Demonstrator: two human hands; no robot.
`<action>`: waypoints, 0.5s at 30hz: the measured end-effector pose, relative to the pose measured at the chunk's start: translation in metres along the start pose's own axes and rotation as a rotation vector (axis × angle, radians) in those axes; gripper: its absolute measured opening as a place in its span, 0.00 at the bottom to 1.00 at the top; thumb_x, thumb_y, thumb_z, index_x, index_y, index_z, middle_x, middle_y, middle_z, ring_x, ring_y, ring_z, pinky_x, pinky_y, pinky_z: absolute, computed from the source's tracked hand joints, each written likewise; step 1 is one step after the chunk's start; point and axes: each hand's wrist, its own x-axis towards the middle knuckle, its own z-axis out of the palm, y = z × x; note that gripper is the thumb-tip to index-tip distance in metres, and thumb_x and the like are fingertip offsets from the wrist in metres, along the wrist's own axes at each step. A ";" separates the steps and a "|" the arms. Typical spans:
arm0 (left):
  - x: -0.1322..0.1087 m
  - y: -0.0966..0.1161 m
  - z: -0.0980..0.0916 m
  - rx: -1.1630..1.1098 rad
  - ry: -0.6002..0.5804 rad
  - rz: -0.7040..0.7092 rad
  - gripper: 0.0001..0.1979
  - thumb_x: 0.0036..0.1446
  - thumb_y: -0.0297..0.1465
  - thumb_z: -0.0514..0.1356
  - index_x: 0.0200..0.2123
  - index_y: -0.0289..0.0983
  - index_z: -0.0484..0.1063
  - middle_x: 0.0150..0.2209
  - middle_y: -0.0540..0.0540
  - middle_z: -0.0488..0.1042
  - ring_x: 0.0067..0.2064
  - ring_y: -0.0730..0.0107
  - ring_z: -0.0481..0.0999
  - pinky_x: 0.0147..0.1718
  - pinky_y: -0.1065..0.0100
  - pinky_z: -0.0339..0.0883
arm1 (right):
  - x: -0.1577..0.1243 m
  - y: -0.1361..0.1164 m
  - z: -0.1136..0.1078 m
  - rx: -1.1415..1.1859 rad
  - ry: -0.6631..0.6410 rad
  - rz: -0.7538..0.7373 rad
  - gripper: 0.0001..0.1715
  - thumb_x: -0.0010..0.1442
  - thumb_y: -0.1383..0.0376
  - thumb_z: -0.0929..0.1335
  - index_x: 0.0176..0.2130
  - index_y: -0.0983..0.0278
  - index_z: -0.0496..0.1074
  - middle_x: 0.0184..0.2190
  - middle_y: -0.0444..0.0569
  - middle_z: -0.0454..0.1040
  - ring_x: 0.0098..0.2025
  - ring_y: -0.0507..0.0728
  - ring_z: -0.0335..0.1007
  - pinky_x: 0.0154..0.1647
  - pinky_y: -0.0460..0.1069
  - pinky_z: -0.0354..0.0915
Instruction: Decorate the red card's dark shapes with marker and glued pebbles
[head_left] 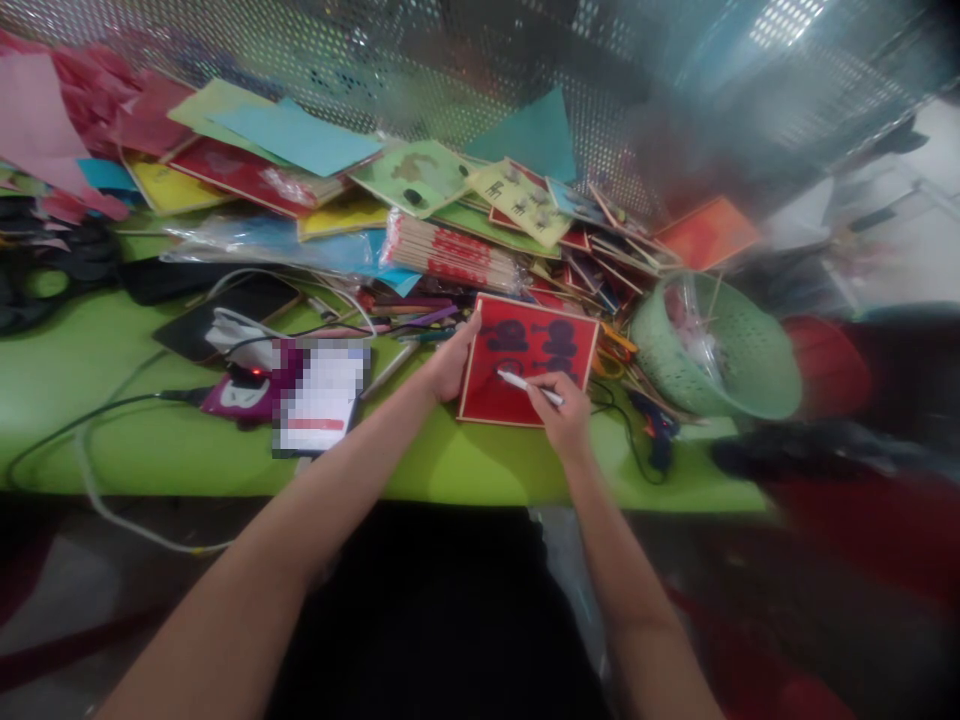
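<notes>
A red card (491, 402) with a pale wooden-looking frame and several dark drawn shapes is tilted up over the green table. Its left edge is gripped by my left hand (452, 362), whose fingers go partly behind it. My right hand (564, 408) is closed around a white pen (517, 381). The pen's tip meets the card at a dark curved outline in the lower left of the drawing. My right fingers rest near or on the card's lower right part; I cannot tell which.
Left of my arm lie a phone (319, 400) and a purple power strip (238, 397) with cables. Behind the card are bundled wooden sticks (450, 250) and piled coloured cards (416, 175). To the right stand a green basket (750, 385) and a glue gun (660, 430).
</notes>
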 end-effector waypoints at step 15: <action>0.001 0.000 -0.004 -0.013 -0.004 0.025 0.38 0.73 0.56 0.47 0.69 0.35 0.70 0.56 0.32 0.82 0.57 0.44 0.84 0.61 0.44 0.73 | 0.002 0.002 0.001 -0.004 0.088 -0.023 0.09 0.66 0.57 0.70 0.39 0.60 0.79 0.31 0.45 0.80 0.30 0.54 0.72 0.31 0.48 0.68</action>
